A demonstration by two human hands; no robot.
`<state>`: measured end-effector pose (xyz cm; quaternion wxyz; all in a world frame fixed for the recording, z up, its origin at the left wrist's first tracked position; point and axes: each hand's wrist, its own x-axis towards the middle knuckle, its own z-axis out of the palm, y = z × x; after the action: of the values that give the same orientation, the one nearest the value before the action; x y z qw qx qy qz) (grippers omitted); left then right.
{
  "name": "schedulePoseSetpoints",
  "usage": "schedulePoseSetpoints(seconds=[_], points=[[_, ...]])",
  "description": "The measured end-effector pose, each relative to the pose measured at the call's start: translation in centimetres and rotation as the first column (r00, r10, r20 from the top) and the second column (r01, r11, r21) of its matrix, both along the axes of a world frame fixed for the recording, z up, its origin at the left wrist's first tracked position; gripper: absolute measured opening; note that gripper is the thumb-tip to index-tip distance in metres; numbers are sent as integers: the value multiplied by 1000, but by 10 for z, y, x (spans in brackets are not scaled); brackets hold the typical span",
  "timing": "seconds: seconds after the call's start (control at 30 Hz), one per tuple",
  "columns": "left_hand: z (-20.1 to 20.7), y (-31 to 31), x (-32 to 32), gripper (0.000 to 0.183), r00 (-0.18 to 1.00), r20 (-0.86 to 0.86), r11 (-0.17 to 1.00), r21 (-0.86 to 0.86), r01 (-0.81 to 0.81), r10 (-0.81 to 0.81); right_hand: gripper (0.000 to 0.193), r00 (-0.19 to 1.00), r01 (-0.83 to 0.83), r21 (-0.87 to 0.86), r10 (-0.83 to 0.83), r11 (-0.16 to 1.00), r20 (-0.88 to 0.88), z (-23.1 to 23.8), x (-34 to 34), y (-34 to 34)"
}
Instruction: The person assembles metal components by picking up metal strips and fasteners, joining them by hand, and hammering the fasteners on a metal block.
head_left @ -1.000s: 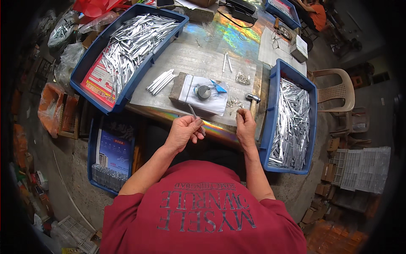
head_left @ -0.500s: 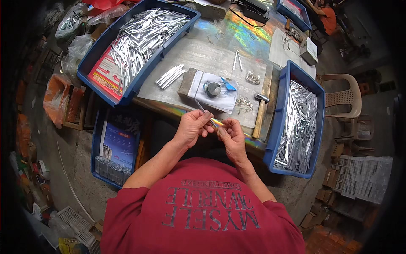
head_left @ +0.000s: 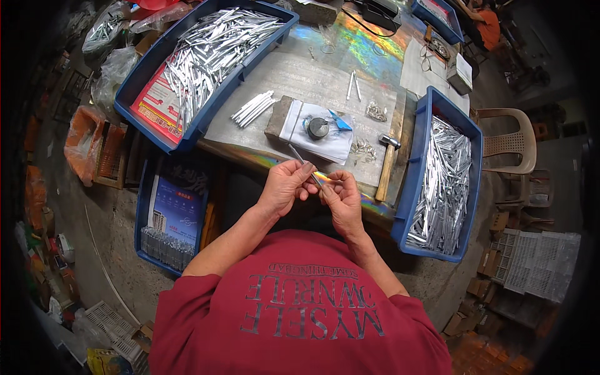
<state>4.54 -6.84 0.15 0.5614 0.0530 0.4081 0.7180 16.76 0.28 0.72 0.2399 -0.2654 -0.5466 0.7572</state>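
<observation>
Low over the table's near edge, both hands meet at a slim grey metal strip (head_left: 294,150). My left hand (head_left: 284,187) is closed around its middle, and the far end sticks out toward the block. My right hand (head_left: 344,203) pinches at the near end with thumb and fingertips; any small part between them is hidden. Just beyond lies a block (head_left: 277,119) topped with white paper (head_left: 331,147), a dark round metal piece (head_left: 317,129) and a blue scrap (head_left: 340,120). Small thin metal bits (head_left: 363,150) lie to the right, beside a wooden-handled hammer (head_left: 387,169).
Blue trays full of silver strips stand at left (head_left: 203,128) and right (head_left: 473,181). A row of strips (head_left: 253,109) lies left of the block, two more strips (head_left: 354,85) behind it. A lower blue tray (head_left: 142,215) sits at left, a plastic chair (head_left: 524,140) at right.
Both hands keep their hold on the metal strip with only slight finger movement. The whole view has shifted a little.
</observation>
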Motion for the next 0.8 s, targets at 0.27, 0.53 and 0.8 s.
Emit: schedulePoseSetpoints(seconds=[0.27, 0.53, 0.8], points=[[1, 0, 3, 16, 994, -104, 1000, 12, -22, 23, 25, 999, -14, -62, 12, 998, -31, -2, 2, 0], [5, 0, 10, 15, 961, -268, 996, 66, -60, 76, 27, 995, 71, -76, -75, 995, -62, -5, 2, -4], [3, -1, 4, 15, 987, -159, 999, 33, -21, 26, 28, 999, -33, -75, 31, 997, -26, 6, 1, 1]])
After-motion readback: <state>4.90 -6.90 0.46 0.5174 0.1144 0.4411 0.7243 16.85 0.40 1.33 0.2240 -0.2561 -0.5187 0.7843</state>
